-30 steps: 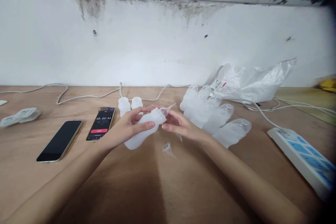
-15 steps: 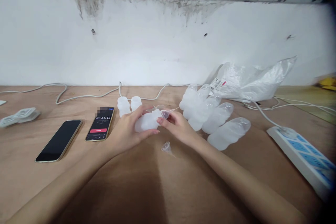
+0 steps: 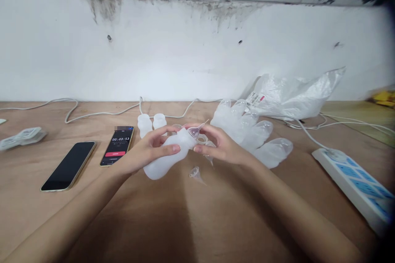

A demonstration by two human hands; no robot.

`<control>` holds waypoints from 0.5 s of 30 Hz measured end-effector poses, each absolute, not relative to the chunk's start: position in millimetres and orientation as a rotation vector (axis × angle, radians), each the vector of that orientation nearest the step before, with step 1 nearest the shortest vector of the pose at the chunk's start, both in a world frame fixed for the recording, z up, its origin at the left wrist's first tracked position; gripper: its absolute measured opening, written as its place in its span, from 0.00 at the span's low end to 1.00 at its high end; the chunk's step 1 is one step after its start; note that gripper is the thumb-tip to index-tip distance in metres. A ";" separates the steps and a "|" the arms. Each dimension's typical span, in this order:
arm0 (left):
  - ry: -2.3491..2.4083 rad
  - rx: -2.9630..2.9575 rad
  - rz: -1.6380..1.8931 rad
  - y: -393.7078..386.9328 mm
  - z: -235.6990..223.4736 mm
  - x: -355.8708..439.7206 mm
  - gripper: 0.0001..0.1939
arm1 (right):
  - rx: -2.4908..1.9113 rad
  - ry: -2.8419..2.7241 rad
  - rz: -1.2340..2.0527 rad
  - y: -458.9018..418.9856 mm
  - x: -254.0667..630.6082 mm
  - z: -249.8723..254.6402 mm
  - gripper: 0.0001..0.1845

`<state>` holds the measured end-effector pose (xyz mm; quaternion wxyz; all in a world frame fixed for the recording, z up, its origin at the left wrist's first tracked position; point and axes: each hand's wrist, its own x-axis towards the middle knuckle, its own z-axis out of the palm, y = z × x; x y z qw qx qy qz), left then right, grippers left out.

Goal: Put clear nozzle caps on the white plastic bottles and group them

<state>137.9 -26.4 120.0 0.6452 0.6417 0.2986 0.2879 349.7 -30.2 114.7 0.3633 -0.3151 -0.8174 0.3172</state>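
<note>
My left hand (image 3: pixel 145 154) is wrapped round a white translucent squeeze bottle (image 3: pixel 163 160), held tilted above the wooden table (image 3: pixel 197 222) with its neck up and to the right. My right hand (image 3: pixel 224 146) pinches a clear pointed nozzle tip (image 3: pixel 197 130) at the bottle's neck. A second clear nozzle tip (image 3: pixel 196 174) lies loose on the table just below my hands. A row of several more white bottles (image 3: pixel 262 137) lies on its side right behind my right hand. Two small white bottles (image 3: pixel 152 123) stand behind my left hand.
A phone showing a timer (image 3: pixel 117 146) and a dark-screened phone (image 3: pixel 68 165) lie at the left. A white power strip (image 3: pixel 354 183) sits at the right, with cables (image 3: pixel 101 111) along the wall. A crumpled plastic bag (image 3: pixel 296 94) lies at the back right, a small white pack (image 3: pixel 21 136) at far left.
The bottle was lowered and drawn in half a second ago; now it is tilted out again with its body toward me. My right hand stays at the nozzle. The timer went from 03:52 to 03:53.
</note>
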 end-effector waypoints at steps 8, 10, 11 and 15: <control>0.766 1.804 0.747 -32.4 119.9 139.8 0.22 | -0.914 -2.041 0.664 -33.4 340.2 110.5 0.13; 0.804 1.926 0.795 -34.6 119.3 141.4 0.22 | -0.995 -2.055 0.653 -36.4 337.8 111.5 0.14; 0.819 1.960 0.801 -35.5 119.2 142.1 0.21 | -1.038 -2.062 0.655 -37.7 337.1 112.0 0.15; 0.773 1.837 0.734 -35.9 120.0 142.6 0.20 | -1.046 -2.146 0.669 -38.8 339.8 116.0 0.21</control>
